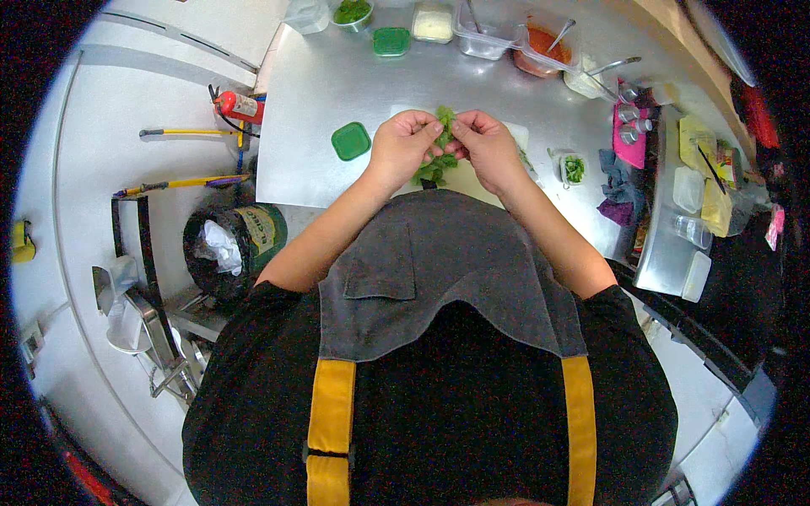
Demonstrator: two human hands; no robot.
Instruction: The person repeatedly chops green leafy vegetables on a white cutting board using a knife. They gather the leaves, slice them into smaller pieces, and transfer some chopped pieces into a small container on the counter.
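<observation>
Over the steel table [295,101], both my hands are close together at a leafy green herb sprig [445,118]. The fingertips of my left hand [403,148] pinch it from the left. My right hand [488,150] pinches it from the other side, thumb and fingers pressed together. Below them, more loose green leaves [433,171] lie on a pale cutting board [471,180], which my apron and right forearm partly cover. Left of my left hand lies a square green lid [351,141]. A small clear tub of green pieces [573,169] stands right of my right hand.
Along the far edge are a bowl of greens [351,13], another green lid [391,41], a white-filled tub [433,23] and a container of red sauce [544,46]. Dark cloths [620,181] lie at right. A fire extinguisher [239,106] and a bin [221,249] stand at left.
</observation>
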